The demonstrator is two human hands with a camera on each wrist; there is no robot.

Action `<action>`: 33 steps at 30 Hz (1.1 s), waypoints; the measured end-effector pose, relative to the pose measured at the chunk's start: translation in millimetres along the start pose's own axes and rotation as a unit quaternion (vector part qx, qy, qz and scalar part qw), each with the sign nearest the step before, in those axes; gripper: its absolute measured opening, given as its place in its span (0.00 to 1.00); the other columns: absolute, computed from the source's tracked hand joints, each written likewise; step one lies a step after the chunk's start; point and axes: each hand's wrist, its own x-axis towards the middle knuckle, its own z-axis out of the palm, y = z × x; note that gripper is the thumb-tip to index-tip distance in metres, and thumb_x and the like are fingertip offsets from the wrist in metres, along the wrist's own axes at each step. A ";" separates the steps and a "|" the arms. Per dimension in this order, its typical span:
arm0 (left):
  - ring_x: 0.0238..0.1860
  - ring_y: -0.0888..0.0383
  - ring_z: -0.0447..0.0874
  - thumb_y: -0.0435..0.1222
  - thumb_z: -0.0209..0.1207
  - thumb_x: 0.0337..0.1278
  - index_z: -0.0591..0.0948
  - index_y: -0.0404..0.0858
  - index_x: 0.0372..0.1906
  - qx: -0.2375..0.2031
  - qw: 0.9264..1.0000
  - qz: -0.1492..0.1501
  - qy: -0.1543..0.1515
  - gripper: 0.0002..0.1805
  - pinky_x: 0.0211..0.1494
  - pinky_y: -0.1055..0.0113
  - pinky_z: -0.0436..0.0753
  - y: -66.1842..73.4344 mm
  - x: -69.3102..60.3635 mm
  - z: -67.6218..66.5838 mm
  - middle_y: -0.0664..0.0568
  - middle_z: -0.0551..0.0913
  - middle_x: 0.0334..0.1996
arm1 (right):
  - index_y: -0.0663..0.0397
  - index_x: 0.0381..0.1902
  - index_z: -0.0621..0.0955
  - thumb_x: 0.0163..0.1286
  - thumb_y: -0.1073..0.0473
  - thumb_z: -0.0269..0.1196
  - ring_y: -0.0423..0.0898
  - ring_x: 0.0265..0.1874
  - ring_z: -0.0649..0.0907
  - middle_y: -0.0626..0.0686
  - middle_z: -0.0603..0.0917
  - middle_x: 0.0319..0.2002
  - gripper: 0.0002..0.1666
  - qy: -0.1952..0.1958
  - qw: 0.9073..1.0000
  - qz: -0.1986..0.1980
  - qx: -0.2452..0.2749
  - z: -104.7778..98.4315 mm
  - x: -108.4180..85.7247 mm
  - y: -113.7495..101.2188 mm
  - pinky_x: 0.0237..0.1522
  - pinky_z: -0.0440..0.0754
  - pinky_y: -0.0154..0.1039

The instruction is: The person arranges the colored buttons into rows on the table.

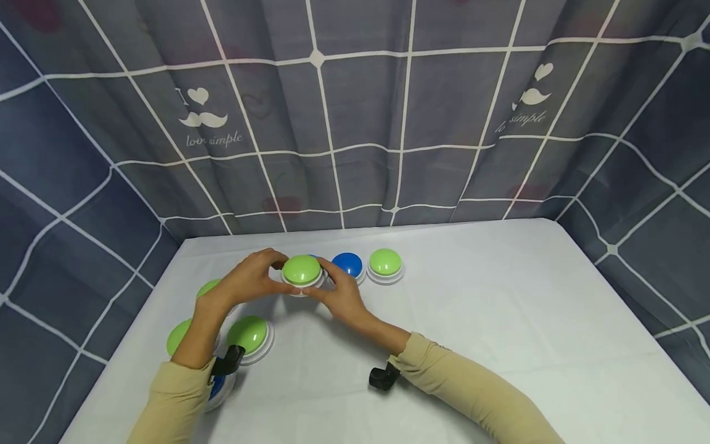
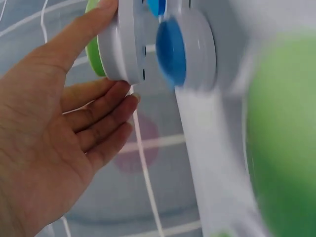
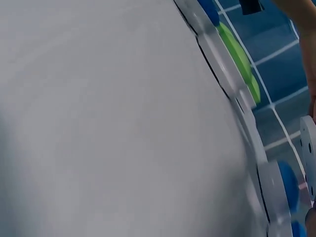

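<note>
A white-covered table (image 1: 499, 308) is enclosed at the back and sides by a grey-blue curtain (image 1: 360, 111) patterned with white grid lines, hung in soft folds and marked by faint reddish patches. On its left print (image 1: 213, 139), "I", a heart, a moustache and "love simple" can be read; on the right print (image 1: 527, 117), "simple" is legible, the rest creased, apparently the same wording. The green-topped button (image 1: 301, 270) is held above the table toward its back edge, its white rim pinched from the left by the left hand (image 1: 249, 279) and from the right by the right hand (image 1: 342, 297), thumbs and fingers parted to its width. Just right of it, a blue button (image 1: 348, 264) and another green button (image 1: 385, 263) are set side by side. More buttons are grouped near the left forearm, partly covered: three green, one blue.
</note>
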 end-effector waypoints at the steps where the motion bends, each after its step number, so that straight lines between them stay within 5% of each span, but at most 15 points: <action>1: 0.49 0.46 0.80 0.50 0.77 0.41 0.82 0.31 0.52 -0.002 1.000 0.006 0.003 0.36 0.53 0.47 0.78 3.7 5.5 3.9 0.45 0.82 0.45 | 0.59 0.69 0.72 0.61 0.57 0.73 0.50 0.65 0.74 0.57 0.76 0.64 0.40 0.002 1.000 0.002 0.000 -7.4 -0.9 2.2 0.65 0.70 0.48; 9: 0.53 0.47 0.79 0.50 0.76 0.44 0.80 0.34 0.57 0.003 0.999 0.030 0.014 0.36 0.55 0.48 0.78 42.7 44.3 34.3 0.46 0.80 0.50 | 0.63 0.68 0.71 0.59 0.60 0.74 0.53 0.65 0.73 0.60 0.76 0.64 0.42 0.045 0.999 0.009 -0.025 -66.9 -10.5 11.9 0.66 0.69 0.48; 17: 0.50 0.51 0.78 0.52 0.74 0.47 0.79 0.33 0.60 0.028 0.995 0.080 0.058 0.38 0.53 0.56 0.79 86.1 82.9 72.9 0.45 0.79 0.50 | 0.63 0.69 0.71 0.59 0.62 0.74 0.58 0.67 0.71 0.61 0.74 0.66 0.42 0.060 0.994 -0.008 -0.094 -135.7 -24.5 22.7 0.67 0.66 0.55; 23: 0.47 0.53 0.79 0.55 0.73 0.46 0.79 0.34 0.58 0.066 0.992 0.080 0.076 0.39 0.49 0.58 0.80 110.1 113.6 94.5 0.46 0.79 0.48 | 0.66 0.69 0.70 0.59 0.62 0.74 0.60 0.67 0.70 0.63 0.73 0.66 0.42 0.052 0.988 -0.012 -0.142 -176.9 -25.6 29.9 0.66 0.66 0.57; 33: 0.44 0.57 0.79 0.61 0.70 0.46 0.82 0.38 0.55 0.126 0.987 0.082 0.061 0.38 0.45 0.63 0.81 145.9 152.2 135.2 0.51 0.80 0.44 | 0.67 0.68 0.70 0.58 0.62 0.74 0.65 0.65 0.71 0.67 0.73 0.65 0.43 0.037 0.971 0.010 -0.238 -233.1 -40.7 47.1 0.63 0.68 0.62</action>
